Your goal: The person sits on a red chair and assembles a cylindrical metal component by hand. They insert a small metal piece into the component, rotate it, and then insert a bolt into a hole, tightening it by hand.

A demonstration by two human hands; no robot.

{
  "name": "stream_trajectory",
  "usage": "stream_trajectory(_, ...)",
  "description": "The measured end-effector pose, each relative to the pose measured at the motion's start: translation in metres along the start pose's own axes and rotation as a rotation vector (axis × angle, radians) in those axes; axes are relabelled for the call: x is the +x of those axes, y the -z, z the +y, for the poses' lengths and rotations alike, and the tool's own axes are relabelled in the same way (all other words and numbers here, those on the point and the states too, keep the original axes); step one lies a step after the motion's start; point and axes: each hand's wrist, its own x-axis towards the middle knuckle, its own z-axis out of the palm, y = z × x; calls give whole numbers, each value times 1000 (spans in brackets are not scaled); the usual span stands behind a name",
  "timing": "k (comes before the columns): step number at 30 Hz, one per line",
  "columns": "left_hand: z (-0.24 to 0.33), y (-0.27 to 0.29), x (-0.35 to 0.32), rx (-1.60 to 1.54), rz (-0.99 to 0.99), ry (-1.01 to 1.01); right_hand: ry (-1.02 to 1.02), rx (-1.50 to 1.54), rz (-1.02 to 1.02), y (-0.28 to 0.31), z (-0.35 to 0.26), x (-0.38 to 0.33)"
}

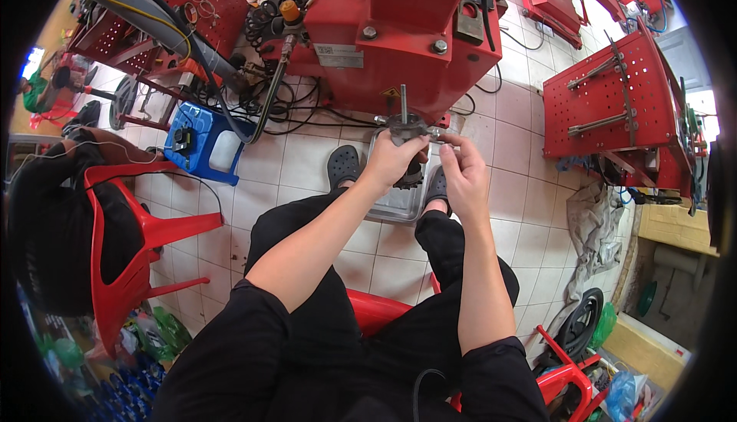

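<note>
Between my knees, over a clear shallow tray (398, 212) on the floor, I hold a metal puller (404, 126) with an upright threaded rod. A dark part, mostly hidden by my hands, hangs below it. My left hand (390, 163) is closed round the puller's body from the left, thumb across the front. My right hand (467, 176) is at its right side, fingers curled in and fingertips at the bolt sticking out there. Exactly what the right fingertips pinch is partly hidden.
A red machine (384, 61) stands just ahead, with black cables and hoses at its base. A blue step stool (203, 142) is at left, near a red chair (127, 230) and a seated person (54, 215). At right stands a red perforated tool cart (606, 107).
</note>
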Motion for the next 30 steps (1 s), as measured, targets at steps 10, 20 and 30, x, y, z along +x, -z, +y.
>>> stream_trajectory(10, 1, -7, -5, -124, -79, 103, 7, 89, 13, -4, 12, 3)
stream_trajectory(20, -20, 7, 9, -127, -40, 175, -253, 284, -55, -4, 9, 5)
stream_trajectory(30, -18, -6, 2, 227, 2, 64, -358, 353, -8, 2, 9, 4)
